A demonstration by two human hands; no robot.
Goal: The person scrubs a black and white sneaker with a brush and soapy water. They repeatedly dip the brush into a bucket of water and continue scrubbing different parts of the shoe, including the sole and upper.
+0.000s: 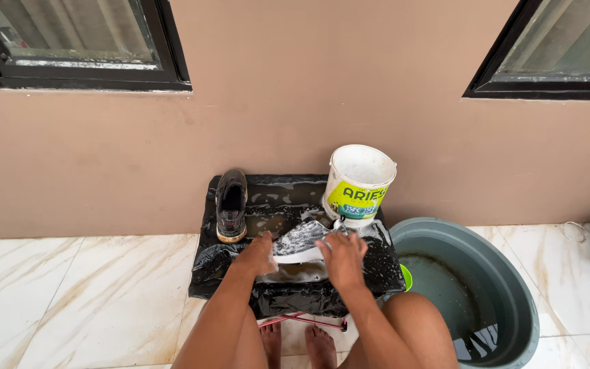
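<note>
Outdoors, head view, looking down past bare knees at a low table (288, 301) draped in wet black plastic sheet (278, 198), set against a tan wall (295, 89).

- Grey patterned shoe (300, 240) lies on its side near the middle of the table, white sole toward the near edge, suds around it.
- Left hand (257, 254) presses on the shoe's left end; fingers curled, grip narrow. Whether it holds a cloth or brush underneath, cannot tell.
- Right hand (342, 260) lies over the shoe's right end, fingers spread and bent down onto it, holding it steady.
- Dark shoe (231, 205) stands upright at the far left of the table, well apart from the hands.
- White bucket (358, 181) sits at the far right corner, just beside the grey shoe's far end.
- Big grey-green basin (513, 287) on the tiled floor (83, 301) to the right, dark water low inside; a bit of green plastic shows between it and the table.
- Bare feet (308, 342) beneath the near edge, on a red frame.

Risks, as judged: soapy plastic is slick, so a hard push could skid the shoe off the near edge. The sheet itself may slide and drag the bucket, which sits close to the corner. Wet tile underfoot invites slipping.
</note>
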